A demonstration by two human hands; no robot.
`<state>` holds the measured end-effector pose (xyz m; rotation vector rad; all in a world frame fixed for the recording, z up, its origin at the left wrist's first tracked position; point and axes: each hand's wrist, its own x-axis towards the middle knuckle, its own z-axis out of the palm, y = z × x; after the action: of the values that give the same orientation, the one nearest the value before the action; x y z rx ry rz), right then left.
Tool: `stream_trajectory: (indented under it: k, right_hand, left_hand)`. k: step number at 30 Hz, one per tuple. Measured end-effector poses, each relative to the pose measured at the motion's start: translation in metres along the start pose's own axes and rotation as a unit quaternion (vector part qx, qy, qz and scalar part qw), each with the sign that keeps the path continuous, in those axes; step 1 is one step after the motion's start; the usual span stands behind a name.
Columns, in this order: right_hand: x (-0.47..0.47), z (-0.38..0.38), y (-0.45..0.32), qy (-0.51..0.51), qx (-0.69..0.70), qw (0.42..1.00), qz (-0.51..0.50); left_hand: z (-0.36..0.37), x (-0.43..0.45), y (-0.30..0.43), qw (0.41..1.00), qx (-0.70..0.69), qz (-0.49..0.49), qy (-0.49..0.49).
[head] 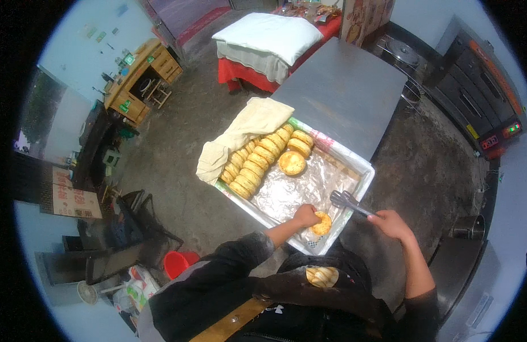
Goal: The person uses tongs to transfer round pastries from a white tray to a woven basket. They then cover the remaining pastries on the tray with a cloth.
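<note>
My left hand (307,216) grips a round golden flatbread (321,223) by its edge, low over the near corner of a shallow lined box (272,220). A pair of metal tongs (351,202) is in my right hand (390,224), its head over the right side of the box. Inside, rows of round breads (254,167) stand on edge along the left side. A shorter group of breads (300,143) sits at the far side, with one bread (292,163) lying flat before it. Cream cloth (250,128) partly covers the leftmost row.
The box adjoins a grey table (344,85). Beyond is a stand with white padding (267,34) and a red cloth (229,70). A deck oven (477,94) stands at right. A red bucket (180,264), a folding chair (139,226) and a wooden desk (139,77) are at left.
</note>
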<state>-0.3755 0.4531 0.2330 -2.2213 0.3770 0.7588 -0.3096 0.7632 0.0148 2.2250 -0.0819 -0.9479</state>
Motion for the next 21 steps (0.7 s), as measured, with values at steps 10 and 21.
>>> stream_trajectory:
  k: [10, 21]
  right_hand:
    - [0.039, 0.016, -0.011, -0.090, 0.163, 0.982, -0.018]
    - [0.189, 0.024, -0.054, -0.254, 0.234, 0.936, 0.060]
  left_hand:
    - [-0.085, -0.024, -0.017, 0.971, -0.014, 0.124, 0.206]
    - [-0.120, 0.003, -0.034, 0.933, -0.058, 0.011, 0.355]
